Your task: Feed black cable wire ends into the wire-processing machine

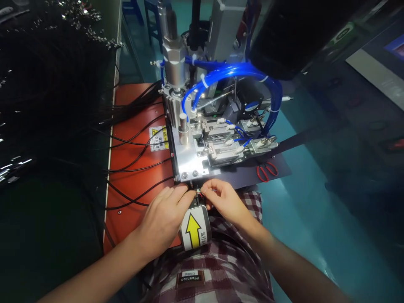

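My left hand (166,212) and my right hand (222,200) meet at the front edge of a small metal machine (202,147). Between the fingertips of both hands is the end of a thin cable with fine coloured wires (198,192). My left fingers pinch the cable end from the left; my right thumb and forefinger pinch the wire tips from the right. Just below the hands sits a grey motor housing with a yellow arrow label (194,231).
Several black cables (135,143) lie across an orange plate (132,168) to the left. Blue air hoses (221,75) loop over the machine. Red scissors (267,170) lie on a dark mat at the right. A teal floor lies beyond. My checked shirt (214,269) is below.
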The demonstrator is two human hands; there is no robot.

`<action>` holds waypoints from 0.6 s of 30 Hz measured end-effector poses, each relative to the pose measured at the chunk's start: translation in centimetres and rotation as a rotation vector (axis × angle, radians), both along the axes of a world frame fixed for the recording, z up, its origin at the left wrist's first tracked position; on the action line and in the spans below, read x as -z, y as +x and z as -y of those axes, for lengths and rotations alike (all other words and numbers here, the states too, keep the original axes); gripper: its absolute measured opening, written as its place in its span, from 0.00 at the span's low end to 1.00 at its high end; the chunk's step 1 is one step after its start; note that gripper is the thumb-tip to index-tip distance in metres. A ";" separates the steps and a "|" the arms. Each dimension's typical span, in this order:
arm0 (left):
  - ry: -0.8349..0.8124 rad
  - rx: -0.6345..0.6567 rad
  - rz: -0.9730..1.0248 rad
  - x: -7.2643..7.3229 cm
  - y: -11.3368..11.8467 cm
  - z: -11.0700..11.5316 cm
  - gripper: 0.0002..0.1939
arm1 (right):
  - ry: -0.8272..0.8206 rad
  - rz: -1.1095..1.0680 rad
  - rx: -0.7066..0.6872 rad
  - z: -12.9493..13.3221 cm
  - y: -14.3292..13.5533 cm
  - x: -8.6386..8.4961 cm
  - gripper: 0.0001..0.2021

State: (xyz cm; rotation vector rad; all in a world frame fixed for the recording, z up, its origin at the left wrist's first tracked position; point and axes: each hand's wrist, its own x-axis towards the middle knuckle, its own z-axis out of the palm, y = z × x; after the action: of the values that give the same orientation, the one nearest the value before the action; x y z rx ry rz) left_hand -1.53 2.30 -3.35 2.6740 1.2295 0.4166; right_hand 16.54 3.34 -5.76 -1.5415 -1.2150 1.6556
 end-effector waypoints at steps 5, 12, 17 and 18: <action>0.025 0.010 0.028 0.0 0.0 0.0 0.11 | 0.162 0.189 0.030 0.2 -0.4 0.2 0.12; 0.006 -0.010 0.007 0.0 0.0 0.0 0.11 | 0.335 0.219 0.173 1.0 -1.9 -0.2 0.06; 0.012 -0.006 0.006 -0.1 0.0 0.0 0.12 | 0.363 0.259 0.161 1.2 -1.4 -0.1 0.07; 0.016 -0.006 0.008 -0.2 0.0 0.0 0.13 | 0.311 0.215 0.157 1.0 -1.2 0.0 0.08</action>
State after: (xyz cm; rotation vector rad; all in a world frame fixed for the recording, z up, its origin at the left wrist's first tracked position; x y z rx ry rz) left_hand -1.50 2.30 -3.19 2.6799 1.2376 0.4396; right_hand 15.31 2.33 -5.81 -1.5977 -1.3495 1.1619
